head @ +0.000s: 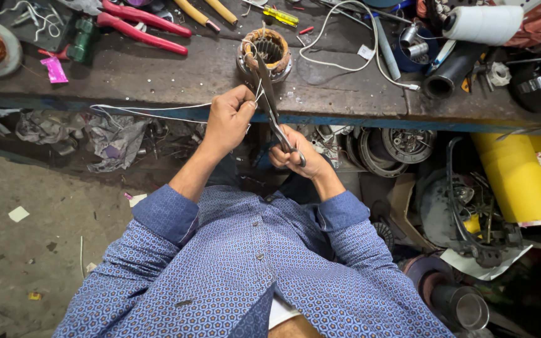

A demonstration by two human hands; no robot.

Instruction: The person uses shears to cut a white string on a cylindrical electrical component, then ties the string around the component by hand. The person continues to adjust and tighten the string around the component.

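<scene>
My right hand [295, 156] grips the scissors [270, 103], my left hand [230, 119] pinches a thin white strip [145, 111] at the blades just before the stator [269, 51] on the table [176, 75], and the cut seems not finished.

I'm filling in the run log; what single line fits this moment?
left hand: pinches white strip | right hand: holds scissors, blades up | motor stator: on workbench behind
</scene>
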